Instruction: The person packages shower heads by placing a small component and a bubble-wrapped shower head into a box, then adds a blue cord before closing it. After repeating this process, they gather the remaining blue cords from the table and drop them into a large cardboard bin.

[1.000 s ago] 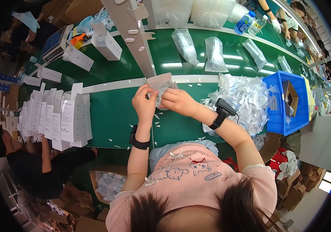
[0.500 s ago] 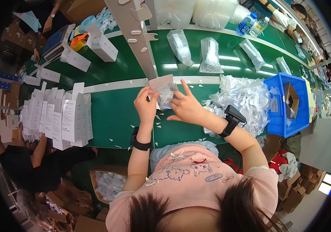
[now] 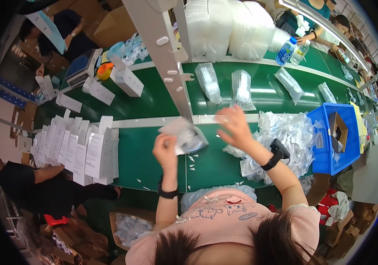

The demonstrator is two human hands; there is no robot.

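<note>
My left hand (image 3: pixel 165 149) is closed on the side of a small white box (image 3: pixel 201 138), which is tilted above the green bench. The box's flap stands up, and a crumpled clear plastic bag (image 3: pixel 188 140) shows at its open mouth. What lies deeper in the box is hidden. My right hand (image 3: pixel 234 126) is off the box, to its right, somewhat smeared by motion. Its fingers are apart and nothing shows in them. Just right of that hand lies a big heap of clear plastic bags (image 3: pixel 282 141).
Open white boxes (image 3: pixel 97 152) stand in a row at left. A blue bin (image 3: pixel 319 148) is at right, and bubble-wrapped packs (image 3: pixel 241 88) lie beyond the bench rail. A metal post (image 3: pixel 169 57) rises ahead. White scraps dot the green bench (image 3: pixel 147 165). A person (image 3: pixel 23 185) sits at left.
My right hand has come away from the box and moved right, its fingers spreading. The box has turned and tilted in my left hand. The whole view has shifted slightly.
</note>
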